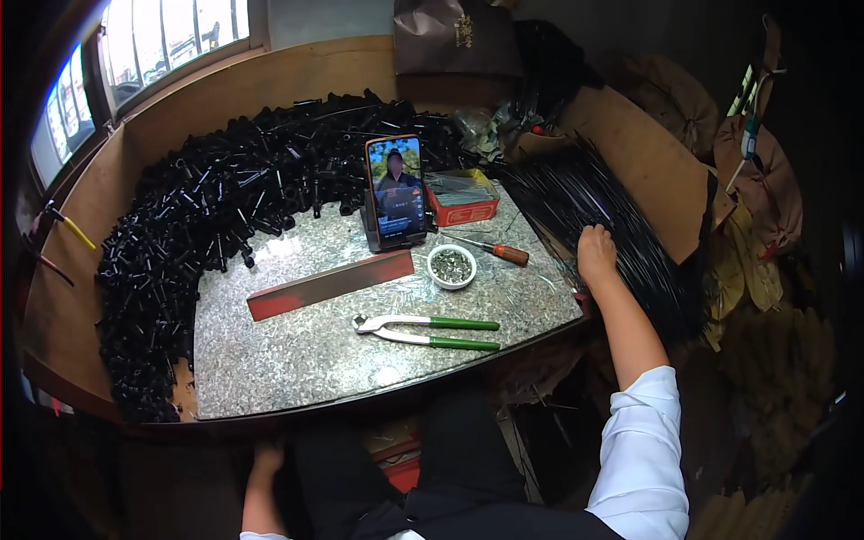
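My right hand point(597, 255) reaches to the right end of the table, at the near edge of a heap of long thin black rods point(621, 202). Its fingers are curled together; what lies between them, if anything, is too small to make out. Low on the left, my left hand point(267, 461) hangs below the table's front edge, its fingers hidden. Nearest the front of the speckled tabletop point(288, 360) lie end-cutting pincers point(432, 331) with green handles. Behind them stands a white bowl point(439, 281) of small metal pieces, with an orange-handled screwdriver point(509, 255) beside it.
A phone point(396, 193) stands propped up, showing a video. Next to it is a red box point(463, 212) of thin rods. A long reddish bar point(333, 285) lies in front. Black tubular parts point(180, 234) are heaped along the left and back, inside a curved wooden wall point(315, 67).
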Motion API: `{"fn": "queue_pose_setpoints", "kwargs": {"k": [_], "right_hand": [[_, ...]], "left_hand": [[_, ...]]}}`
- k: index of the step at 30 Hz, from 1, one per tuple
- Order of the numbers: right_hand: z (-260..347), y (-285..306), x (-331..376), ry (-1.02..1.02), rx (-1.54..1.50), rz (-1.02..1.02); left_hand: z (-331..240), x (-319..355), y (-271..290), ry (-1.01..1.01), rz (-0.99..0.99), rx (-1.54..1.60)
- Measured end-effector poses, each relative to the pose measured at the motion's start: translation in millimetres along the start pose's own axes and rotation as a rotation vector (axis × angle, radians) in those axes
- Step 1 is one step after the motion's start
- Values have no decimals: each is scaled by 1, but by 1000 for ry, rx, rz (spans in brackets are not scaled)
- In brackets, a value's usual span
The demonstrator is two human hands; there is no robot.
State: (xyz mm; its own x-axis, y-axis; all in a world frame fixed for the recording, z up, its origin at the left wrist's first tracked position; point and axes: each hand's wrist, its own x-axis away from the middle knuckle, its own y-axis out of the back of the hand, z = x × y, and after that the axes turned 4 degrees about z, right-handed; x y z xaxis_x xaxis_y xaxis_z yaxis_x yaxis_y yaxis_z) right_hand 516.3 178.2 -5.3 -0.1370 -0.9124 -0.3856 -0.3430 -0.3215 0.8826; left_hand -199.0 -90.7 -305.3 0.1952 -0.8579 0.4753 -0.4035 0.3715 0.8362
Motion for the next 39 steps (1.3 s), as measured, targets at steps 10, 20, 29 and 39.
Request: {"fn": "queue_pose_setpoints", "kwargs": {"k": [10,20,29,39], "right_hand": [[-15,34,-5,-103,-232,178],[-73,20,-45,86,-465,-173],[-36,147,-57,-158,-1087,243],[48,254,21,119,-1458,259]], "left_hand": [[-87,46,59,-197,-49,268],[-189,108,133,282,191,711],[-127,90,67,-89,-200,323],[-285,185,174,-945,-636,318]]}}
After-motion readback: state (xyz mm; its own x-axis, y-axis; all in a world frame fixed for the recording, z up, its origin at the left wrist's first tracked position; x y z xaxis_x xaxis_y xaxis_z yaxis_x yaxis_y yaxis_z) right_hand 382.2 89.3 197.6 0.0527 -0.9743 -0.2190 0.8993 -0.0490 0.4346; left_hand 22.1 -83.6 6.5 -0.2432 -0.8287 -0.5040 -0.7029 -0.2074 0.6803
